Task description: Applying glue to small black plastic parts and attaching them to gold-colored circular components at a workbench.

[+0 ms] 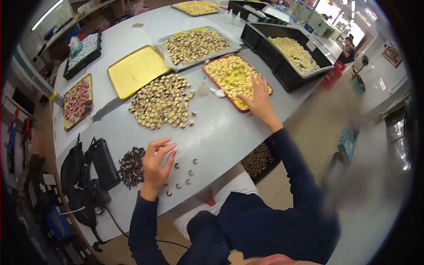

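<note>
My right hand (pixel 260 100) reaches over the near right edge of a red-rimmed tray (pixel 243 108) of small pale-yellow pieces (pixel 221 70). Its fingers are spread, and I see nothing held. Closer to me, my left hand (pixel 157 167) hovers above the table with fingers loosely bent and thumb apart, showing nothing in its grip. Beside it lies a heap of dark, curved pieces (pixel 131 167), some pinkish. Several dark C-shaped pieces (pixel 178 186) are spaced out on the table right of that hand. Beyond them spreads a loose pile of gold-and-brown blocks (pixel 161 101).
An unfilled yellow tray (pixel 137 70) lies behind the block pile, near a block-filled tray (pixel 194 46). A small translucent bottle (pixel 203 88) stands by the red-rimmed tray. Black crate (pixel 282 75) is at far right; a black adapter (pixel 105 163) and cables lie left.
</note>
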Motion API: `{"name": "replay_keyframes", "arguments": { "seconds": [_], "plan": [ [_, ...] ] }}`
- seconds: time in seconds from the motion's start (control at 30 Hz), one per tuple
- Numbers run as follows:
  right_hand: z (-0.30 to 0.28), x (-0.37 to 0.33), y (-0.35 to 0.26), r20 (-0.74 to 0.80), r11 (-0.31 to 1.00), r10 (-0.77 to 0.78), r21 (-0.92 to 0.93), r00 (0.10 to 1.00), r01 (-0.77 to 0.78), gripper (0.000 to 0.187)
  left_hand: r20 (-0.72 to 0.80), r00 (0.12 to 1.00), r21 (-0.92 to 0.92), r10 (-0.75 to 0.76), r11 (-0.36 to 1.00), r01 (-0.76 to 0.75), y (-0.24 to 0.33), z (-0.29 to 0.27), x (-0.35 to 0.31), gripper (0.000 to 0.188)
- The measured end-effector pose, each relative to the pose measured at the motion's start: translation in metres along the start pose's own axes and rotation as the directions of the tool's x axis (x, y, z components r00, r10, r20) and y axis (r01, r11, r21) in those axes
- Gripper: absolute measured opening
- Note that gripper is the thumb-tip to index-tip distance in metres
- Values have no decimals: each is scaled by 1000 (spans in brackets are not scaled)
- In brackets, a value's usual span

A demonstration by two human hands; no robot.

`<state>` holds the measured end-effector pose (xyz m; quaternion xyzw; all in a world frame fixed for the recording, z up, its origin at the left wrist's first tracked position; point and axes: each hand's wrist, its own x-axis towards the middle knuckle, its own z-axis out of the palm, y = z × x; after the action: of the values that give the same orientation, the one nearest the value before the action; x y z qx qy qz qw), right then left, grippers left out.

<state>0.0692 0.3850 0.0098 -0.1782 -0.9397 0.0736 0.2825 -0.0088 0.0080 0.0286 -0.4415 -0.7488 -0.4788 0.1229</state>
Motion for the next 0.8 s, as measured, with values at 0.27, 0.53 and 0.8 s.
{"name": "replay_keyframes", "arguments": {
  "seconds": [0.27,0.53,0.8],
  "plan": [
    [12,19,28,386,991,71,-131,920,-21,87,10,999,-1,-41,999,41,-1,-1,-8,19],
    [58,55,31,273,982,-107,-124,956,145,65,3,999,86,37,996,-37,-5,3,-4,21],
    [69,68,35,201,995,-89,-33,976,97,37,17,986,6,-166,986,166,-30,-19,3,19]
  ]
}}
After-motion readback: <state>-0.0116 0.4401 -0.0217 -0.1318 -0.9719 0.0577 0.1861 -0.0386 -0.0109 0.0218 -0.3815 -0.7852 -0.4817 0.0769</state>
